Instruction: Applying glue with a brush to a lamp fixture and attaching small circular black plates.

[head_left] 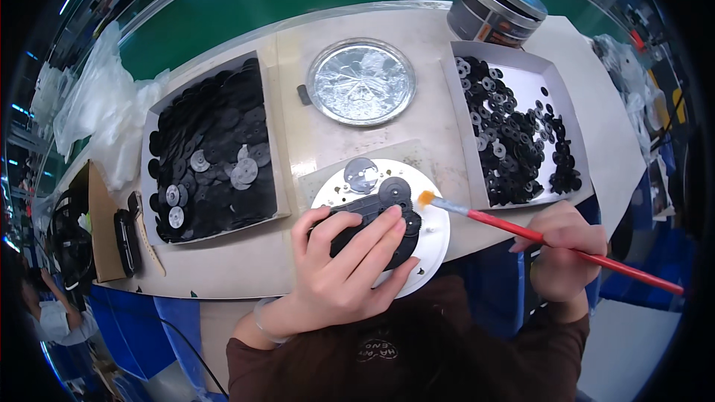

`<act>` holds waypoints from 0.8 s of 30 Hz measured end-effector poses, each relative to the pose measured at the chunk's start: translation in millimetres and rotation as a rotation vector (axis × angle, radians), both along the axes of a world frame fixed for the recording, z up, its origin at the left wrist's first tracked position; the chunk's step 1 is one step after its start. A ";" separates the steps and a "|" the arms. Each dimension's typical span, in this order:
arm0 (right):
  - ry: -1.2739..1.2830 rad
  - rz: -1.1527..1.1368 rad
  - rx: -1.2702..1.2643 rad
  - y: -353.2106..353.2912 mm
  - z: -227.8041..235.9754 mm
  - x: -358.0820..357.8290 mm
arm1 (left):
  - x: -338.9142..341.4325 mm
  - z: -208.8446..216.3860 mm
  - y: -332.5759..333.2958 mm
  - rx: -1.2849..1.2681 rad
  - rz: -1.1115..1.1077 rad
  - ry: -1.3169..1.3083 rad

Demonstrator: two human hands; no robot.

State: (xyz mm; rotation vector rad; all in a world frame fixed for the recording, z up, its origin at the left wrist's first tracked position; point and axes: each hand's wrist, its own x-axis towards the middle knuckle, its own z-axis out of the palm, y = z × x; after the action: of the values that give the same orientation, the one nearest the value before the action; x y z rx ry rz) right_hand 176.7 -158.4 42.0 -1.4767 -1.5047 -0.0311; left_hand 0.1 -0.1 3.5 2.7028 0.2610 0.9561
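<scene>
My left hand (346,268) lies over a black plastic gear unit (396,193), its fingers curled across the top and pressing on the housing and gears. The unit sits on a round white plate (434,249), and part of it is hidden under my fingers. A greyish translucent disc (361,176) is at the plate's far side. In my right hand (564,248) is a paintbrush (506,224) with a red handle, gripped along its shaft. Its yellowish bristle tip hovers at the plate's right edge, close to the gears; whether it touches is unclear.
Left stands a box (277,141) of black and translucent gears. At right, another box (572,123) holds small black and grey gears. A round metal lid (361,83) with smeared, shiny content lies beyond the plate; a tin can (495,9) stands far right. Plastic bags (112,104) hang left.
</scene>
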 end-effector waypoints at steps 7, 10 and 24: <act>-0.111 0.102 -0.009 10.7 -6.7 8.1 | -0.6 -0.5 -3.0 0.023 0.042 0.014; -0.037 0.103 -0.026 5.8 -4.9 6.3 | -0.7 -0.1 -3.5 0.018 0.048 0.013; 0.095 0.097 0.068 13.0 -9.4 8.8 | -0.1 -0.3 -3.5 0.010 0.056 0.010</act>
State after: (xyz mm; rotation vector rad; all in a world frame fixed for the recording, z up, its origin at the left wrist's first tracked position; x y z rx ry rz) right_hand 185.5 -145.4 32.7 -1.3319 -1.4828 0.0454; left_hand -0.1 -3.6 3.2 2.7233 0.3363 0.9615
